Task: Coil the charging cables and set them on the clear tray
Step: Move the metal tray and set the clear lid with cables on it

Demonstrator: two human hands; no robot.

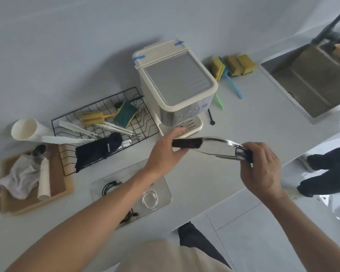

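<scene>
A clear tray (166,186) lies on the white counter, below my arms. On it rest a coiled black cable (110,187) at the left and a coiled clear-white cable (150,198) at the right. A third dark cable (129,215) lies bunched at the tray's near edge, partly hidden by my left forearm. Above the counter I hold a shiny metal tool with black ends (214,147), which looks like tongs. My left hand (165,152) grips its left black end. My right hand (263,169) grips its right end.
A cream coffee machine (175,85) stands behind my hands. A black wire basket (106,122) with sponges, utensils and a black cloth sits left of it. Further left are a white cup (26,129) and a wooden tray (33,193). Sink (312,81) and someone's legs (330,173) at right.
</scene>
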